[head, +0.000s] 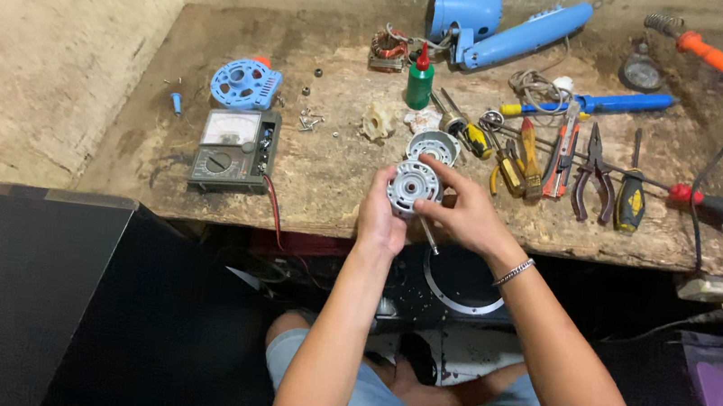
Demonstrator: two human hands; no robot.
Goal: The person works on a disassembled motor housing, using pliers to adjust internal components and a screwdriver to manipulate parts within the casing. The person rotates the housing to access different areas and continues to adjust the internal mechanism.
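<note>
A worn wooden workbench fills the upper half of the view, set against a rough plaster wall. At its back edge lies a blue fan motor housing with its long neck pointing right. Near the left end sits a dark analogue multimeter, its red lead trailing off the front edge, and just behind it a round blue plastic cover. To the right a spread of hand tools lies side by side — pliers, yellow-handled cutters and screwdrivers, a red-and-black screwdriver — and an orange-handled soldering iron rests in the far right corner. A green bottle with a red nozzle stands upright mid-bench, a copper coil just behind it to the left.

Over the front edge of the bench, both hands close on a round grey metal motor end cap, held above the wood with its ribbed face up. The left hand cups it from the left and below, fingers wrapped around its rim. The right hand, a bracelet at the wrist, pinches its right side — the index finger lies across the top. A thin shaft pokes down below the cap between the palms. A second, similar grey cap sits on the bench just behind.
</note>
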